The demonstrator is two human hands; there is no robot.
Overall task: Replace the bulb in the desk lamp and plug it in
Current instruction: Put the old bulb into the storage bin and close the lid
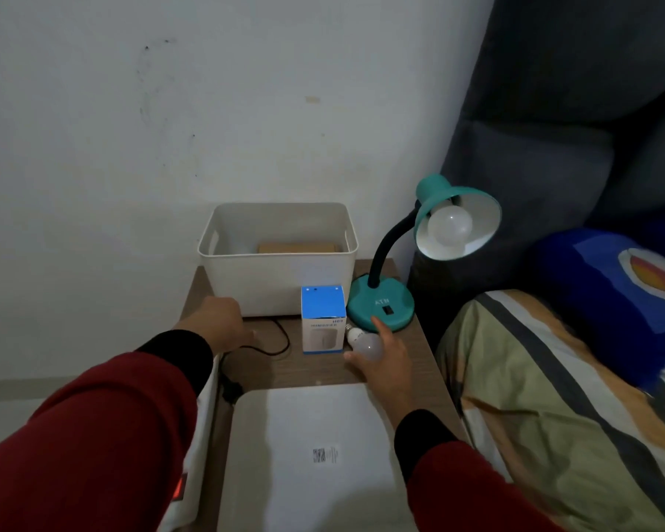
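1. white loose bulb [367, 346] is lying on the wooden side table [315, 368], its screw base pointing toward the blue and white box [322, 325], just in front of the teal lamp base [381, 306].
2. my right hand [385, 359] is cupping that bulb, fingers curling loosely round its globe.
3. teal desk lamp shade [457, 220] is showing another bulb [450, 225] sitting in its socket.
4. my left hand [217, 326] is resting knuckles-up by the black cord [281, 341]; i cannot tell whether its fingers are gripping anything.
5. white bin [277, 259] is standing behind the box.
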